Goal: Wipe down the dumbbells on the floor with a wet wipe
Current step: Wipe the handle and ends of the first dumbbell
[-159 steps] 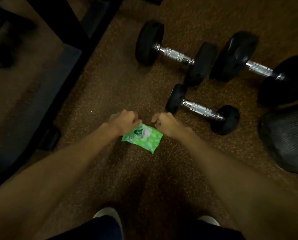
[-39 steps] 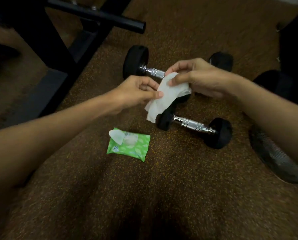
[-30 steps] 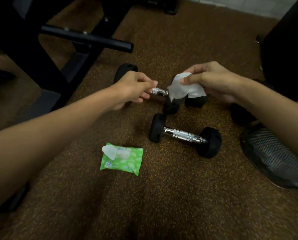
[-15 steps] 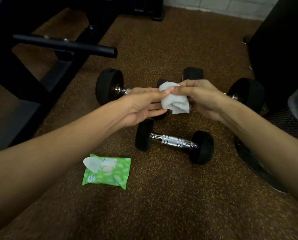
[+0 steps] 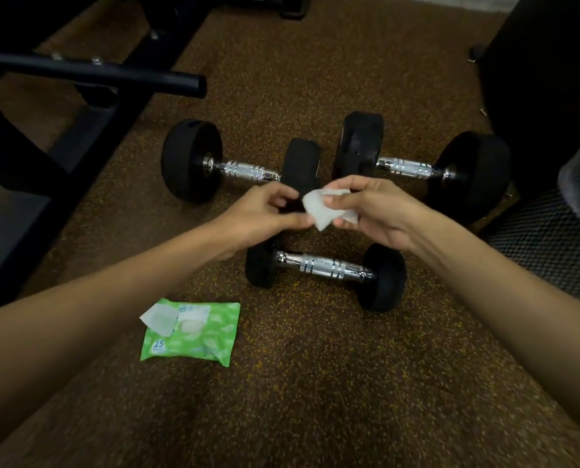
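Three black dumbbells with chrome handles lie on the speckled brown floor: a small one [image 5: 325,267] nearest me, a larger one [image 5: 239,168] behind it on the left, and the largest [image 5: 408,167] at the back right. A bunched white wet wipe [image 5: 322,207] is held above the small dumbbell. My right hand [image 5: 373,211] grips it from the right. My left hand [image 5: 265,214] pinches its left corner with the fingertips. The green wipe pack [image 5: 197,336] lies on the floor lower left, its flap peeled open.
A black metal bench frame with a protruding tube [image 5: 113,74] fills the upper left. A dark bulky object [image 5: 551,79] stands at the upper right, with a black mesh item [image 5: 548,238] below it at the right edge. Bare floor lies in front of me.
Both hands have stayed together on the wipe and it is more tightly bunched. The view has shifted, so all three dumbbells now show fully. The pack has not moved.
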